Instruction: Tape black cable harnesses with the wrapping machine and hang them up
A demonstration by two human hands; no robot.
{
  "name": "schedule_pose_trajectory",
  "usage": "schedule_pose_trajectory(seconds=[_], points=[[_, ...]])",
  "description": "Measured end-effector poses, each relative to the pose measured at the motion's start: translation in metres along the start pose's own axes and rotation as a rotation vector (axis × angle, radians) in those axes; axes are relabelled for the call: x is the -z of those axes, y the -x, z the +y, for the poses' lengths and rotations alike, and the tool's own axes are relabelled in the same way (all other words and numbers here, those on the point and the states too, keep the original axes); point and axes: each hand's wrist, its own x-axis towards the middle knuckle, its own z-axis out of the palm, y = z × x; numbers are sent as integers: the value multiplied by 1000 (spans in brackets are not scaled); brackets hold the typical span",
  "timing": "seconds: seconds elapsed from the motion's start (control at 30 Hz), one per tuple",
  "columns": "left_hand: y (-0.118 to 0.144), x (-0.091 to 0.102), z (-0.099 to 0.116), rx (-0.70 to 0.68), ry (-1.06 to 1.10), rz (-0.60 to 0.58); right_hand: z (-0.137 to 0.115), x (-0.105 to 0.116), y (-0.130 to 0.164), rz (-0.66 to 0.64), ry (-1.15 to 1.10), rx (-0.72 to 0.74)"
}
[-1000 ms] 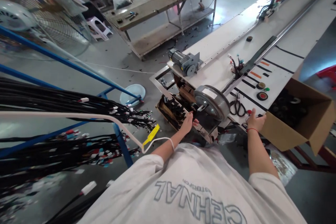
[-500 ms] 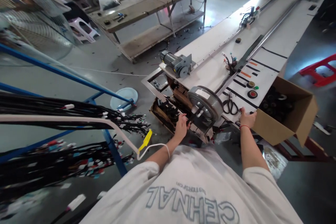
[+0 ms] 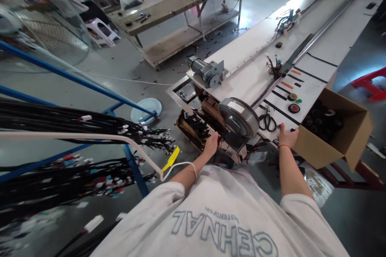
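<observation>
At the near end of a long white workbench (image 3: pixel 253 64) stands a grey wheel (image 3: pixel 239 116) with a white label on its rim. My left hand (image 3: pixel 212 144) is just left of and below this wheel, its fingers curled closed; whatever lies in them is hidden. At the bench's near right corner, my right hand (image 3: pixel 288 136) has its fingers bent at the edge, close to a small dark piece; its grip is partly hidden. Black-handled scissors (image 3: pixel 267 120) lie between the wheel and my right hand. Tape rolls (image 3: pixel 294 108) and short black and orange strips (image 3: pixel 286 85) lie beyond.
To the right is an open cardboard box (image 3: pixel 337 128) with dark rolls inside. A motor (image 3: pixel 203 70) sits on the bench's left corner. Bundled black cables (image 3: pixel 90 120) hang on a blue rack (image 3: pixel 69 78) at left. A red stool (image 3: pixel 370 84) stands far right.
The view has shifted slightly, moving the scene right. A dark piece with white ends, seen before the wheel beside my left hand, no longer shows there. My right hand stays at the corner.
</observation>
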Motion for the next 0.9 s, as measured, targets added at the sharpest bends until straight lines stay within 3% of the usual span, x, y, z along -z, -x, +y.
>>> schedule_pose_trajectory(seconds=[0.2,0.33,0.43,0.5,0.67,0.9], points=[[5,49,-25,58,-244,-462,-7,4,5,-8,-25,-31],[16,78,-31,123,-390,-517,-9,6,6,-20,-6,-27],[29,84,-27,132,-517,-578,-8,6,5,-31,2,-24],[38,83,-22,106,-550,-552,-6,5,4,-34,15,-17],[48,71,-4,-17,-394,-354,0,0,1,-41,59,10],[37,47,10,-75,-297,-185,2,-1,0,-61,96,11]])
